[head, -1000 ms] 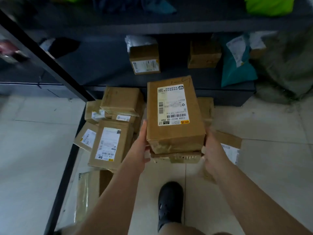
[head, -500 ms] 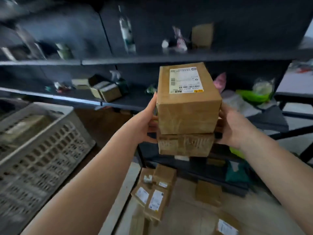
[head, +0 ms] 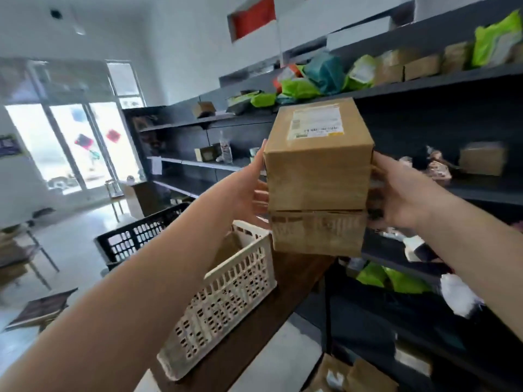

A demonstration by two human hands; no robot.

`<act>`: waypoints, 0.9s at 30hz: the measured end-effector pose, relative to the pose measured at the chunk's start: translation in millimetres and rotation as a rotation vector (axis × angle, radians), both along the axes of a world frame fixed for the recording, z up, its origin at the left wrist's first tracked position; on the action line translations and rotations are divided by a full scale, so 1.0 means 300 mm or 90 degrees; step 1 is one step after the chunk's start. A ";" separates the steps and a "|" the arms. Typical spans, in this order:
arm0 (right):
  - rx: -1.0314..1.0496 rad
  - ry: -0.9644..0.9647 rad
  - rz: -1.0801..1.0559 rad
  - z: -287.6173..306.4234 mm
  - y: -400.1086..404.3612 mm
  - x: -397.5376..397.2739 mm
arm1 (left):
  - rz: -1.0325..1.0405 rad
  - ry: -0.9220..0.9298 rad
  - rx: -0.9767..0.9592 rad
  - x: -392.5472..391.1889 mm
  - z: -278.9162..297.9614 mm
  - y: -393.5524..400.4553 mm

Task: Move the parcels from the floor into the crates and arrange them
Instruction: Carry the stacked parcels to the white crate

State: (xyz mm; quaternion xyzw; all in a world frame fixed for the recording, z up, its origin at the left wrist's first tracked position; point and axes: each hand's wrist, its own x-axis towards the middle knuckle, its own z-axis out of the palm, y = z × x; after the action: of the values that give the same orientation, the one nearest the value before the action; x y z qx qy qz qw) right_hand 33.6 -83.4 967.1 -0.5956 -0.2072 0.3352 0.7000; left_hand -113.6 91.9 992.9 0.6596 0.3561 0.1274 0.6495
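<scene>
I hold two stacked cardboard parcels up at chest height. The upper parcel (head: 318,165) is a brown box with a white label on top; the flatter lower parcel (head: 317,233) sits under it. My left hand (head: 253,190) grips the stack's left side, fingers curled under it. My right hand (head: 396,193) grips the right side. A white plastic crate (head: 226,301) stands on a brown table just below and left of the stack, with a parcel inside. A black crate (head: 135,236) stands behind it. More parcels (head: 351,374) lie on the floor at the bottom.
Dark shelves (head: 424,86) run along the right, loaded with boxes and green and teal bags. The brown table (head: 254,329) carries both crates. A glass door (head: 70,145) is far left, with chairs and a small table nearby.
I have lifted the two-parcel stack from the floor pile and turned left. The view rose from the floor to the shelves and crates. Both hands kept their grip.
</scene>
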 end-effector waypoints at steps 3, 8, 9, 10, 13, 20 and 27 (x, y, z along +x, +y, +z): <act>-0.005 0.003 0.017 0.001 0.203 -0.102 | 0.036 0.006 0.009 -0.124 0.007 0.170; -0.001 0.013 0.027 -0.018 0.505 -0.249 | 0.051 0.031 0.015 -0.268 0.008 0.456; 0.001 0.018 0.027 -0.025 0.570 -0.275 | 0.050 0.035 0.015 -0.287 0.002 0.522; 0.003 0.022 0.025 -0.032 0.630 -0.296 | 0.049 0.037 0.016 -0.300 -0.006 0.581; 0.001 0.029 0.009 -0.059 0.783 -0.332 | 0.036 0.036 0.007 -0.319 -0.047 0.737; 0.007 0.061 0.018 -0.119 1.020 -0.372 | 0.060 0.034 -0.022 -0.320 -0.153 0.991; -0.048 0.090 -0.033 -0.187 1.256 -0.379 | 0.019 0.071 -0.043 -0.289 -0.249 1.264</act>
State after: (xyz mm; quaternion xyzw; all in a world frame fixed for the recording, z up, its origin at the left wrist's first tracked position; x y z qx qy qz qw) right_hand -80.2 293.3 911.2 -0.6016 -0.1290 0.3653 0.6985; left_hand -200.4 471.0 918.1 0.6380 0.4059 0.0882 0.6484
